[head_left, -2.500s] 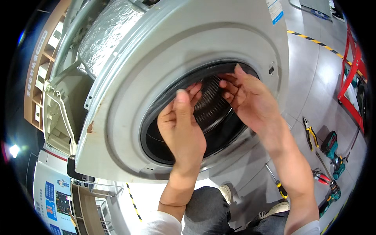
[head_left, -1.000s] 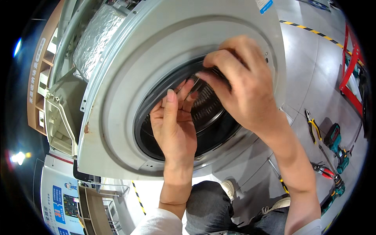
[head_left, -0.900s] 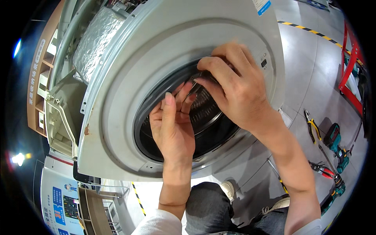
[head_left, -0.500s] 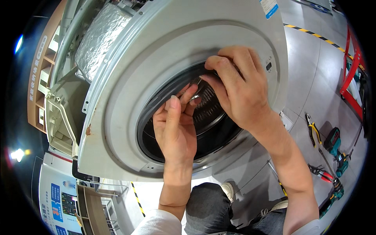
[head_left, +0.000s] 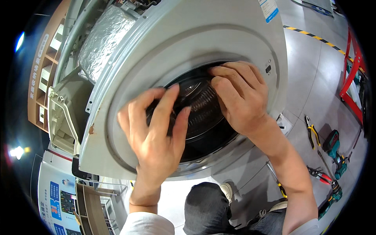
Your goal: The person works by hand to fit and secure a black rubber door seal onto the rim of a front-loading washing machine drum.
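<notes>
A front-loading washing machine's pale front panel (head_left: 219,43) fills the middle, and its round opening shows the ribbed metal drum (head_left: 201,111). Black rubber door seal (head_left: 203,152) lines this opening. At the opening's upper right, my right hand (head_left: 244,98) has its fingers curled over and pinching the seal's edge; the fingertips are partly hidden. My left hand (head_left: 154,137) is at the left side of the opening, fingers spread and slightly blurred, thumb over the drum, with nothing visible in it. It partly covers the seal there.
Silver foil wrapping (head_left: 103,43) and a beige plastic housing (head_left: 62,117) show at the machine's left. On the floor at right lie yellow-black pliers (head_left: 311,131), a green power drill (head_left: 333,145), red-handled pliers (head_left: 322,176) and a screwdriver (head_left: 281,188). A red metal frame (head_left: 346,78) stands beyond.
My left hand has moved left and turned from palm up to back up, its fingers spreading away from the seal. My right hand stays at the upper right edge, its fingers curled in closer.
</notes>
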Motion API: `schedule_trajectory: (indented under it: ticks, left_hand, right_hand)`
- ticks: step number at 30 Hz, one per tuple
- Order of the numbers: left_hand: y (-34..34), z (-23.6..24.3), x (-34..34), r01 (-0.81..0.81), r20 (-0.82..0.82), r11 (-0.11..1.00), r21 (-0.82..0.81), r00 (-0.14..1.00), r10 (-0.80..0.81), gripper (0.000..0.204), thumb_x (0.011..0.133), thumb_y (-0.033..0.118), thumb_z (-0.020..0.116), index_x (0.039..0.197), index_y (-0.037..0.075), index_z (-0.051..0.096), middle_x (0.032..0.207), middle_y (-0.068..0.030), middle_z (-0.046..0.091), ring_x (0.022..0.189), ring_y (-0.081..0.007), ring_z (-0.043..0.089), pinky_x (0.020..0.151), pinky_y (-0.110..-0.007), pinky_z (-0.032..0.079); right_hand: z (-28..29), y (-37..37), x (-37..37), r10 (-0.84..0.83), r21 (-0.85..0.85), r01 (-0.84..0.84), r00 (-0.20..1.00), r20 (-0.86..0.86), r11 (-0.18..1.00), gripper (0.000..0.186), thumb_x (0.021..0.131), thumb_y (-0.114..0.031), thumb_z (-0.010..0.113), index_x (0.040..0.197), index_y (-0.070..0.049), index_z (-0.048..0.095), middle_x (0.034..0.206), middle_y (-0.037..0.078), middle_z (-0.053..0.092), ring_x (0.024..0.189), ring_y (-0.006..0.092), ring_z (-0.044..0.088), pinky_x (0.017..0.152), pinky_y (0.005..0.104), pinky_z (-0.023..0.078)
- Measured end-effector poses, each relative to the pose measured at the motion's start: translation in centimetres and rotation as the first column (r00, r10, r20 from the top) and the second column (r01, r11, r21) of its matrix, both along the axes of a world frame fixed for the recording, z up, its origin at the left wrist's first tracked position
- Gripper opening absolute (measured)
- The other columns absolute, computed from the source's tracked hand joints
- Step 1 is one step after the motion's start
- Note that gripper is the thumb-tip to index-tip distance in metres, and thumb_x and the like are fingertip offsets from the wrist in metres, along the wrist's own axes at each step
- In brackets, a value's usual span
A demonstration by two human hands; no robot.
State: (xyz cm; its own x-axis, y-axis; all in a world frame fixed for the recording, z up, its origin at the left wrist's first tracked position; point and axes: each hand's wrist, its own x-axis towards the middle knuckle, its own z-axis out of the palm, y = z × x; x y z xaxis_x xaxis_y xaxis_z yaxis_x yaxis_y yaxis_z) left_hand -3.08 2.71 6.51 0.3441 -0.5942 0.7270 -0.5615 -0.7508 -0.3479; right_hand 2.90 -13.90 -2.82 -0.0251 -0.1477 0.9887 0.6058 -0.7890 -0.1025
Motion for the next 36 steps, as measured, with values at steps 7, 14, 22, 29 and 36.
schedule_trajectory:
  ticks: [7,14,22,29,36]
  left_hand:
    - [-1.1,1.0,0.7,-0.088,0.06,0.967,0.238,0.995,0.076,0.032,0.081,0.007,0.076,0.113,0.007,0.071,0.101,-0.0093,0.059,0.092,-0.0269,0.053,0.085,-0.038,0.037]
    - [-2.0,2.2,0.8,-0.044,-0.01,0.962,0.269,0.999,0.048,0.018,0.082,0.002,0.07,0.099,0.005,0.063,0.098,-0.0093,0.06,0.092,-0.0297,0.056,0.083,-0.039,0.038]
    - [-2.6,3.7,1.0,0.017,-0.107,0.979,0.205,0.994,0.005,0.012,0.084,0.002,0.068,0.094,0.003,0.061,0.089,-0.0113,0.061,0.081,-0.0326,0.061,0.073,-0.041,0.045]
    - [-3.3,4.0,1.2,-0.014,-0.143,0.993,0.117,0.989,0.031,0.008,0.088,0.002,0.066,0.094,0.002,0.061,0.085,-0.0132,0.061,0.074,-0.0348,0.061,0.066,-0.042,0.047]
    - [-3.0,3.4,1.4,-0.046,0.022,0.974,0.223,0.999,0.042,0.011,0.088,0.003,0.066,0.097,0.002,0.062,0.089,-0.0131,0.061,0.079,-0.0334,0.061,0.069,-0.042,0.048]
  right_hand:
    - [0.4,-0.9,-0.4,0.051,-0.044,-0.053,0.997,-0.052,0.998,0.015,0.075,-0.011,0.063,0.089,-0.004,0.061,0.085,0.007,0.058,0.081,0.0238,0.063,0.076,0.0347,0.053]
    - [1.3,-1.7,-1.2,0.167,-0.004,-0.17,0.974,-0.152,0.985,0.022,0.072,0.004,0.069,0.093,-0.001,0.064,0.089,0.011,0.061,0.079,0.0318,0.063,0.07,0.0405,0.053]
    - [2.5,-3.0,-1.0,0.396,0.116,-0.379,0.888,-0.235,0.918,0.015,0.078,0.002,0.063,0.092,-0.001,0.062,0.089,0.013,0.06,0.085,0.033,0.063,0.076,0.0403,0.052]
    - [3.1,-3.5,-0.6,0.594,0.268,-0.536,0.767,-0.241,0.801,0.012,0.079,0.004,0.067,0.09,0.003,0.061,0.087,0.016,0.062,0.088,0.0362,0.063,0.076,0.0428,0.051]
    - [3.1,-2.2,-1.2,0.291,0.127,-0.266,0.918,-0.271,0.956,0.008,0.08,0.001,0.065,0.086,-0.001,0.061,0.088,0.013,0.059,0.09,0.0335,0.062,0.078,0.0411,0.051]
